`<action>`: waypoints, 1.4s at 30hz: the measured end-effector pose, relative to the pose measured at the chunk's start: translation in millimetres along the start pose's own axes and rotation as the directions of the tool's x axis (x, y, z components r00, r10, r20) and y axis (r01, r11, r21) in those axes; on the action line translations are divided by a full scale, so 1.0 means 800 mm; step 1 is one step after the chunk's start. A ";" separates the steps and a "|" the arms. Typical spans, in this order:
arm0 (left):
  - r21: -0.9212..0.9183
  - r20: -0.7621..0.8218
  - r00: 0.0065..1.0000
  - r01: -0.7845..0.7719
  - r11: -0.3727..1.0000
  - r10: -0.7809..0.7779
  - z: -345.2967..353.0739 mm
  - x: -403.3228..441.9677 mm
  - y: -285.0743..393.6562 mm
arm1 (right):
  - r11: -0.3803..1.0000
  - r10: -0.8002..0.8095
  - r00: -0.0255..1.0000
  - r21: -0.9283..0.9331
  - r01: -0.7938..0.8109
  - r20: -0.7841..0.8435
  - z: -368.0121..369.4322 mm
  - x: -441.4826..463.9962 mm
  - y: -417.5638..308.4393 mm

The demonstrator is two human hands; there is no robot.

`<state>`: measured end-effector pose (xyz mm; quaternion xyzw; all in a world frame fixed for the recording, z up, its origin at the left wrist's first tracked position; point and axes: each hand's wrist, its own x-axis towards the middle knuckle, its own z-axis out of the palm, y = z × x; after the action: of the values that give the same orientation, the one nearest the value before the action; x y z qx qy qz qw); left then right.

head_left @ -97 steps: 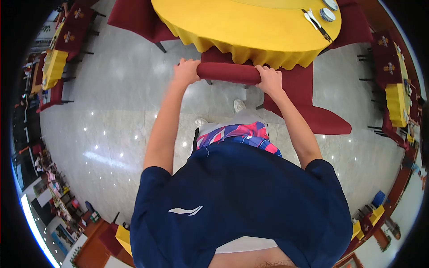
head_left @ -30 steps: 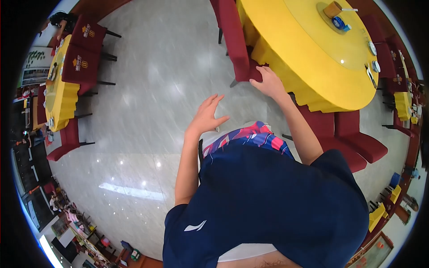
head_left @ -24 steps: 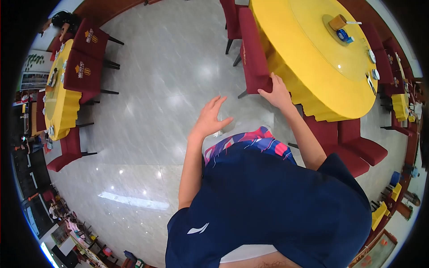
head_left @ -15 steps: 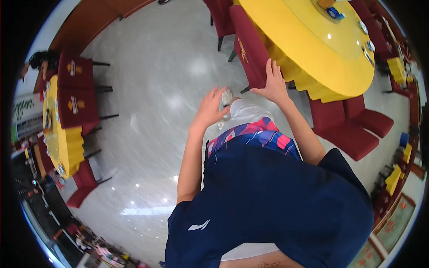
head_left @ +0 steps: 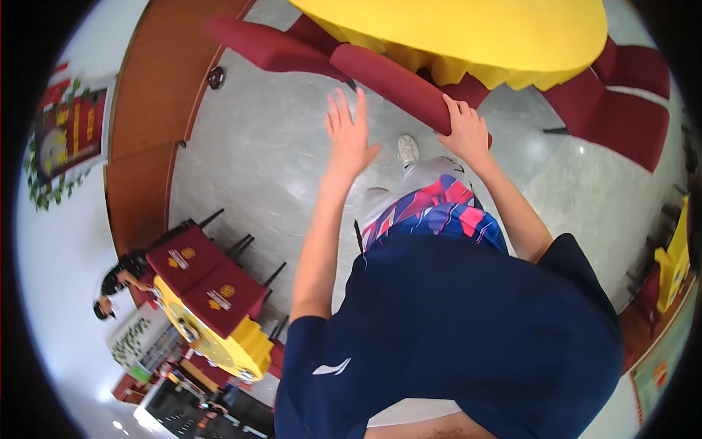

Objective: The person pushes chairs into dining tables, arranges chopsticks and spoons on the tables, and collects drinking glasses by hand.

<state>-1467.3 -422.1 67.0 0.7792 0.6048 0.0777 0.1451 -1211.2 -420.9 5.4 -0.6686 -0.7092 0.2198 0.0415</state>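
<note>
Swung round since the earlier frame, my view has the far table (head_left: 254,347) at left (gold-marked chairs (head_left: 194,265) beside it), then the left hand (head_left: 351,140), fingers spread, gripping nothing — next the maroon chair (head_left: 395,86), by the near yellow table (head_left: 475,29) — and the right hand (head_left: 466,132), curled over that chair's back

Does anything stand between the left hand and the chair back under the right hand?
Nothing visible does: the left hand is raised open close to the chair back, which the right hand grips.

R hand (head_left: 468,133) over maroon chair (head_left: 391,82); L hand (head_left: 351,146) nr it, fingers (head_left: 360,108) spread; yellow tbl (head_left: 468,29) beyond.
</note>
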 end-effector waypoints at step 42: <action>-0.015 0.377 0.639 -0.720 0.694 0.671 0.033 0.239 -0.108 | 0.856 0.430 0.869 -0.196 -0.479 -0.243 0.028 -0.037 -0.023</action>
<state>-1490.3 -221.3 3.9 0.9602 0.2249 -0.0554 0.1564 -1233.1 -455.0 -0.9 -0.8353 -0.5449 0.0672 -0.0285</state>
